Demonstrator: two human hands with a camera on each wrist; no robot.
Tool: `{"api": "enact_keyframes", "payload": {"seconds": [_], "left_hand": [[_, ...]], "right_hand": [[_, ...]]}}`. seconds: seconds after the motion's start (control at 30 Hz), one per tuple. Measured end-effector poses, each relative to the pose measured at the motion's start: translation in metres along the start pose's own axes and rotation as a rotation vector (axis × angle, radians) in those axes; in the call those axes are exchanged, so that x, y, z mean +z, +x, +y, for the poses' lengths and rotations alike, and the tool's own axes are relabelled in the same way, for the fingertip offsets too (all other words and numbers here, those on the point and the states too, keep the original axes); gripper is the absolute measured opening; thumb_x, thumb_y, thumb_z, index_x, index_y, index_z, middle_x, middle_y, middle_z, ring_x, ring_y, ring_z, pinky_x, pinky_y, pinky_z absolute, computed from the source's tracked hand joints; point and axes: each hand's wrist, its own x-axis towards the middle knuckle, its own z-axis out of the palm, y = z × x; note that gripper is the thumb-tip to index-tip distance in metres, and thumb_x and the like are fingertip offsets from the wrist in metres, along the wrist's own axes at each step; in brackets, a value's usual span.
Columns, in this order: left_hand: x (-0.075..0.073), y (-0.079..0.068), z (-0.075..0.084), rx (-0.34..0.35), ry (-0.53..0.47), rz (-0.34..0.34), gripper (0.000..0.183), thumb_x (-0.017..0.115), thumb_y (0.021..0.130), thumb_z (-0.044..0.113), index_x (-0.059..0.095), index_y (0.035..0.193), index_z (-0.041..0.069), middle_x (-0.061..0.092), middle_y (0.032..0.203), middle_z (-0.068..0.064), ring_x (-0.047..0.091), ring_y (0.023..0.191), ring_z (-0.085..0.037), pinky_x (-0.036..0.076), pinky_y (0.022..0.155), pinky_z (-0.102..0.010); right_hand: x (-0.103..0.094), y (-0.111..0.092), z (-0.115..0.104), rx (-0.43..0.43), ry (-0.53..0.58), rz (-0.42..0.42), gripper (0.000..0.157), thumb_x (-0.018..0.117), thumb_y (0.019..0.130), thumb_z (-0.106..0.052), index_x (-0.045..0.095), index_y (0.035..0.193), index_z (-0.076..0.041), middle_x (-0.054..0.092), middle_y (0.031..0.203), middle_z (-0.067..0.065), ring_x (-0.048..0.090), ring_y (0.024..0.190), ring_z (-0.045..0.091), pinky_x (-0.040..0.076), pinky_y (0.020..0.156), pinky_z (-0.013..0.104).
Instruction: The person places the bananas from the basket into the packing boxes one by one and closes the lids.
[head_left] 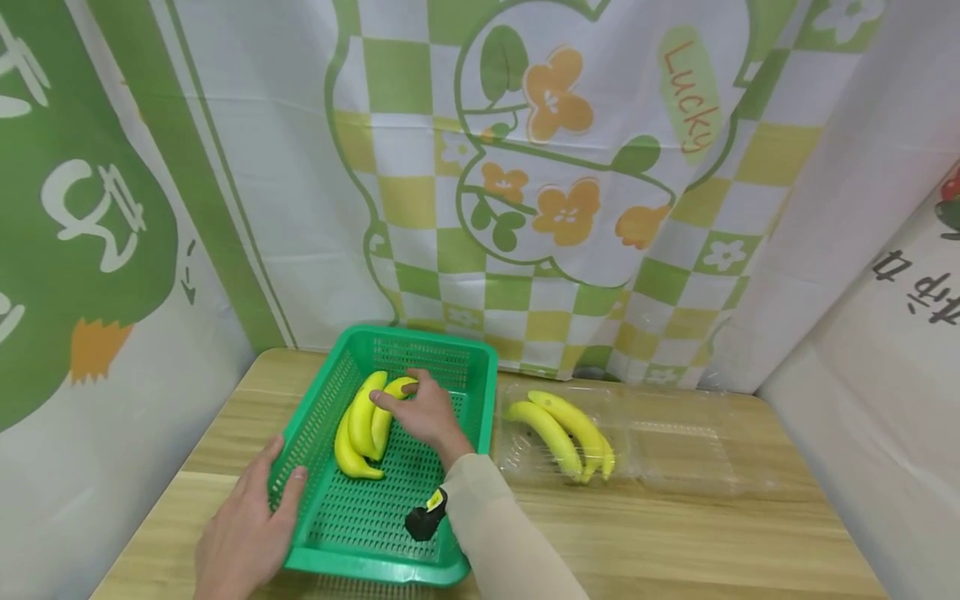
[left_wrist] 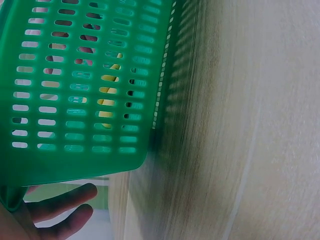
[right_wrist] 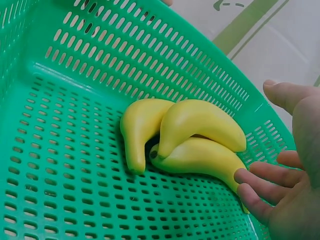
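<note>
On the wood table [head_left: 637,533], the left hand [head_left: 249,518] grips the basket [head_left: 375,570] by its rim, while inside the basket the right hand [head_left: 429,412], fingers loose, is at three bananas [head_left: 363,425] that look light, stiff and a bit slippery, probably best pinched round their fat middles

The orange word "Lucky" [head_left: 686,96] stands on a pale-green oval of the green, yellow and white checked cloth curtain [head_left: 408,200], behind the wooden desk's [head_left: 675,537] back edge. Black characters [head_left: 930,296] on the white cloth [head_left: 862,400] beyond its right edge seem too slanted and cropped to read confidently.
</note>
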Motion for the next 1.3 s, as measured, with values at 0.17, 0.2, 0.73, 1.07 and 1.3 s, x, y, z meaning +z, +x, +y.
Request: {"api": "enact_keyframes", "payload": {"seconds": [0.17, 0.2, 0.73, 1.07, 1.3], "left_hand": [[0.002, 0.001, -0.003, 0.002, -0.003, 0.002, 0.075, 0.028, 0.112, 0.059, 0.010, 0.172, 0.018, 0.023, 0.174, -0.025, 0.040, 0.141, -0.066, 0.047, 0.097, -0.081], [0.002, 0.001, -0.003, 0.001, -0.003, 0.002, 0.074, 0.028, 0.112, 0.059, 0.010, 0.172, 0.018, 0.024, 0.174, -0.026, 0.040, 0.141, -0.066, 0.047, 0.097, -0.081], [0.003, 0.001, -0.005, -0.008, -0.012, -0.002, 0.074, 0.028, 0.113, 0.058, 0.009, 0.173, 0.019, 0.025, 0.173, -0.027, 0.039, 0.141, -0.067, 0.044, 0.100, -0.083], [0.002, 0.001, -0.005, 0.002, -0.009, -0.008, 0.073, 0.028, 0.113, 0.057, 0.009, 0.173, 0.019, 0.026, 0.172, -0.029, 0.038, 0.142, -0.068, 0.043, 0.100, -0.083], [0.001, 0.001, -0.002, 0.012, -0.010, 0.003, 0.073, 0.029, 0.113, 0.056, 0.010, 0.172, 0.018, 0.027, 0.172, -0.028, 0.040, 0.140, -0.067, 0.045, 0.098, -0.082]], "right_hand": [[0.003, 0.002, 0.003, 0.024, -0.021, -0.010, 0.087, 0.077, 0.092, -0.058, 0.045, 0.160, -0.013, 0.068, 0.144, 0.011, 0.066, 0.129, 0.033, 0.058, 0.105, 0.052], [0.003, 0.002, 0.004, 0.028, -0.025, -0.014, 0.087, 0.077, 0.092, -0.057, 0.045, 0.160, -0.013, 0.068, 0.144, 0.012, 0.066, 0.129, 0.034, 0.058, 0.105, 0.052], [0.005, -0.003, 0.001, 0.096, -0.112, -0.186, 0.098, 0.079, 0.089, -0.058, 0.037, 0.165, -0.012, 0.067, 0.145, 0.014, 0.064, 0.135, 0.031, 0.054, 0.111, 0.052], [0.010, -0.003, 0.002, 0.114, -0.123, -0.159, 0.095, 0.077, 0.091, -0.059, 0.039, 0.164, -0.010, 0.068, 0.142, 0.012, 0.064, 0.133, 0.031, 0.055, 0.110, 0.051], [0.018, -0.002, -0.004, 0.119, -0.088, -0.085, 0.086, 0.079, 0.091, -0.052, 0.048, 0.155, -0.004, 0.070, 0.130, 0.010, 0.066, 0.121, 0.027, 0.056, 0.105, 0.049]]}}
